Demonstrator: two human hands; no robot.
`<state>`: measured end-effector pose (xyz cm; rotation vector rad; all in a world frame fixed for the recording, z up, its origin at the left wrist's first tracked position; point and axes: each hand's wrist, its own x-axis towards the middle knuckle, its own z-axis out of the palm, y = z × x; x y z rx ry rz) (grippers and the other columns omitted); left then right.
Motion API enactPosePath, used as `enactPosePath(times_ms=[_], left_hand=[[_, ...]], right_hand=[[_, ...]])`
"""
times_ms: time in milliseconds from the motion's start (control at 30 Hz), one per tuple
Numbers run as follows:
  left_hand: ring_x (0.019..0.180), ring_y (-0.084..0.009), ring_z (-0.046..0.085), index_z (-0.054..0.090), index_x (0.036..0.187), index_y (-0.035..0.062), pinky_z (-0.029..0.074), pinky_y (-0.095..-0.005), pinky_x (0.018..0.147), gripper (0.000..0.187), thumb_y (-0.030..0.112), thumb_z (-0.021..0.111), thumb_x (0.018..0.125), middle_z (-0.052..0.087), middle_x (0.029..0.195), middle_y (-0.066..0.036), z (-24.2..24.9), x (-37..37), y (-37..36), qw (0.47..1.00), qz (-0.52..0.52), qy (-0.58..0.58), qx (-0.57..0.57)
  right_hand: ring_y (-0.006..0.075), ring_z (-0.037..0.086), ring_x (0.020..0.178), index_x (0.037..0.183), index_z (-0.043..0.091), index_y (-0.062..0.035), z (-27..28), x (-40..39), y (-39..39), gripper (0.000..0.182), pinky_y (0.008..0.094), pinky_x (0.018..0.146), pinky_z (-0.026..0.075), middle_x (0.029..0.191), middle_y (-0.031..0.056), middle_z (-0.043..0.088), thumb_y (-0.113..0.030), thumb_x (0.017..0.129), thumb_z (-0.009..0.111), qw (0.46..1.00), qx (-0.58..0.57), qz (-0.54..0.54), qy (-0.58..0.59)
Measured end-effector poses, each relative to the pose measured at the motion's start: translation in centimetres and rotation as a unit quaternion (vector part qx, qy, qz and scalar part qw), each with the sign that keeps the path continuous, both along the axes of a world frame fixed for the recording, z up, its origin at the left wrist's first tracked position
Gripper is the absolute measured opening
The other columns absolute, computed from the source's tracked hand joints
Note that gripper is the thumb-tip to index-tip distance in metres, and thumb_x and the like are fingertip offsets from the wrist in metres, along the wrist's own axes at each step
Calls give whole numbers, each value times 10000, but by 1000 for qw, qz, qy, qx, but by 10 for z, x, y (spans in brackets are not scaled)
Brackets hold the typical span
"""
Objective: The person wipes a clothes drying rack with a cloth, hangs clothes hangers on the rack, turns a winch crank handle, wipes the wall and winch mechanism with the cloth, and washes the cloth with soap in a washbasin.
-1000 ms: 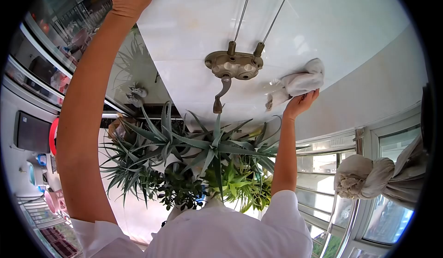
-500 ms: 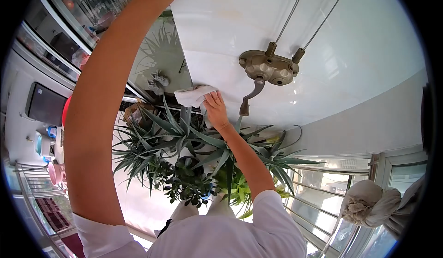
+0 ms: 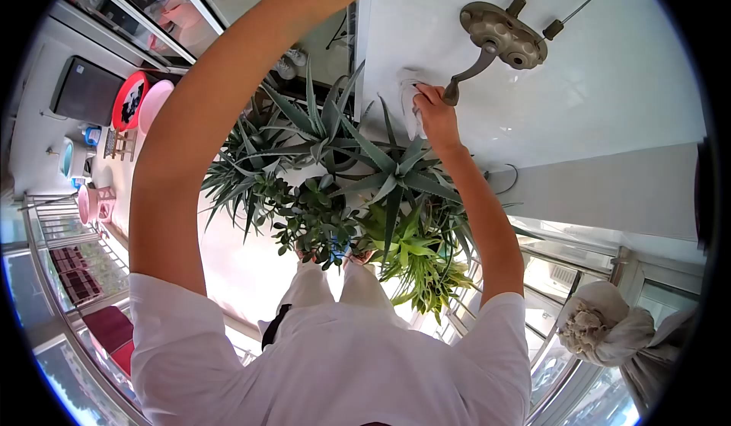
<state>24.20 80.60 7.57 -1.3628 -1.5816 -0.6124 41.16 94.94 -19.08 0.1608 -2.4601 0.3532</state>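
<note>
My right hand (image 3: pixel 439 118) is closed on a white cloth (image 3: pixel 411 106) and presses it against the glossy white wall (image 3: pixel 609 83). The fingers are bent over the cloth's right side. Just right of them is the bronze-coloured hand crank (image 3: pixel 502 38), its handle end close to my fingertips and its two cables running upward. My left arm (image 3: pixel 190 129) reaches up across the left side, and its hand lies beyond the top edge. Below my right hand, spiky aloe plants (image 3: pixel 392 175) spread their leaves, some of them near my right forearm.
A dark-leaved jade-like plant (image 3: pixel 316 213) and a bright green plant (image 3: pixel 415 258) stand near my legs. Sliding glass doors (image 3: pixel 129 22) are at upper left, with a red basin (image 3: pixel 130 100) below. A knotted curtain (image 3: pixel 601 323) hangs by the right window.
My right hand and the cloth have moved from the wall's left edge rightward, closer to the crank handle. The view has shifted, and my left hand has left the picture.
</note>
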Motion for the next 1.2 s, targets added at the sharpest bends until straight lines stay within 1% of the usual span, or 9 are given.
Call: enactPosePath(times_ms=[133,300,333,467,700,800,933,1067,1200], left_hand=[[1325,-380,326,394,1391,107,319,-435,1061,632,308,652,851,373,1425,-169,-159,72,-98,939,-39,-337,-45],[1303,-272,365,288,1441,134,337,-416,1054,749,344,675,834,357,1437,-81,-252,201,-179,367,-218,-872,238],[1291,-268,386,327,1410,127,350,-409,1051,646,346,613,873,380,1419,-111,-276,227,-193,418,-155,-876,184],[1198,-250,481,373,1366,111,428,-403,991,505,347,489,935,460,1339,-118,-312,296,-240,152,-355,-837,388],[1191,-227,504,386,1340,93,456,-376,976,436,318,449,971,493,1292,-96,-297,339,-279,161,-105,-919,345],[1248,-204,443,316,1402,159,412,-385,1007,501,361,461,966,431,1352,-43,-311,357,-252,83,-169,-943,274],[1290,-173,369,286,1434,135,330,-358,1054,559,370,480,965,401,1380,-17,-310,335,-229,-10,-280,-947,155],[1197,-206,486,376,1384,68,391,-362,1001,588,388,561,926,506,1308,-95,-335,334,-218,257,-213,-943,-2],[1104,-212,558,436,1323,31,441,-336,938,545,351,597,912,569,1221,-133,-445,364,-206,339,-69,-934,-92]], right_hand=[[318,557,954,933,579,17,46,57,-42,215,357,774,486,1132,126,580,88,731,556,990,-132,53,-7],[343,556,972,978,573,34,78,105,-127,216,333,825,457,1171,176,551,81,780,501,911,-386,104,-97],[351,554,983,987,571,35,74,111,-150,217,337,835,452,1182,182,541,75,787,496,897,-403,135,-123],[391,482,1125,1098,529,12,5,154,-233,318,400,910,427,1305,221,438,2,784,578,851,-409,227,-240],[371,394,1238,1140,536,2,-28,219,-242,434,412,1016,346,1396,187,350,-105,762,718,821,-472,139,-289],[298,462,1151,1140,552,-14,-33,228,-250,472,345,943,406,1275,145,444,-45,702,724,751,-555,86,-347],[310,534,1040,1098,545,0,-28,242,-202,433,332,881,439,1138,148,490,6,685,672,796,-510,8,-325],[284,576,925,1072,564,3,-29,253,-147,396,313,799,462,1020,144,535,46,683,623,832,-467,-144,-260],[310,599,861,1109,577,-26,-89,225,-85,397,346,739,474,973,143,571,-43,717,635,842,-396,-182,-319]])
